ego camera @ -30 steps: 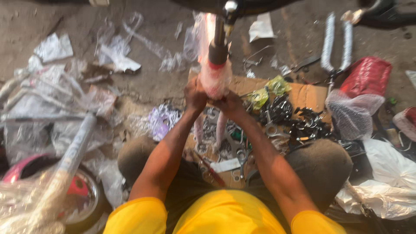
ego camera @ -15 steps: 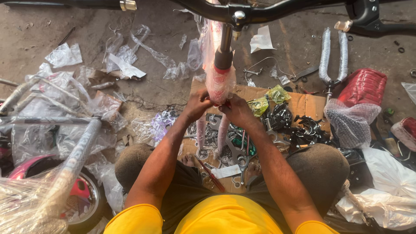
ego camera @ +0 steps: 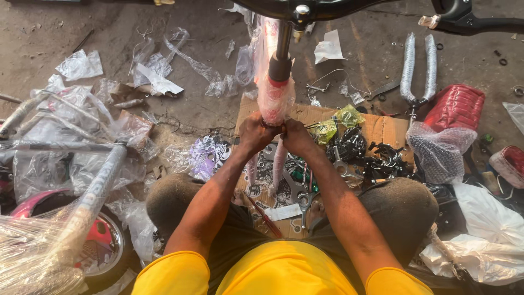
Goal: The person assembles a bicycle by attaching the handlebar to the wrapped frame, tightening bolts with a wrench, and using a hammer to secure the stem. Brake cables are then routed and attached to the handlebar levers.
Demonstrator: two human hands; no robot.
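Observation:
A bicycle head tube wrapped in pink-tinted plastic point(ego camera: 275, 95) stands upright in front of me, with a black stem point(ego camera: 283, 52) rising to black handlebars point(ego camera: 305, 8) at the top edge. My left hand point(ego camera: 254, 131) and my right hand point(ego camera: 295, 136) both grip the lower end of the wrapped tube, side by side and touching. The pink fork legs point(ego camera: 278, 164) hang below my hands over a piece of cardboard point(ego camera: 382, 128). What my fingers pinch is hidden.
Wrenches point(ego camera: 300, 199), a red-handled screwdriver point(ego camera: 265, 218), black metal parts point(ego camera: 355, 147) and green bags lie on the cardboard. A wrapped silver fork point(ego camera: 417, 68) and red saddle point(ego camera: 456, 106) lie right. Wrapped frame tubes point(ego camera: 93, 191) and a pink wheel point(ego camera: 98, 240) lie left. Torn plastic litters the concrete.
The view has tilted so the handlebars and stem show fully at the top. My hands stay clasped on the bottom of the wrapped tube, shifted slightly lower in the picture.

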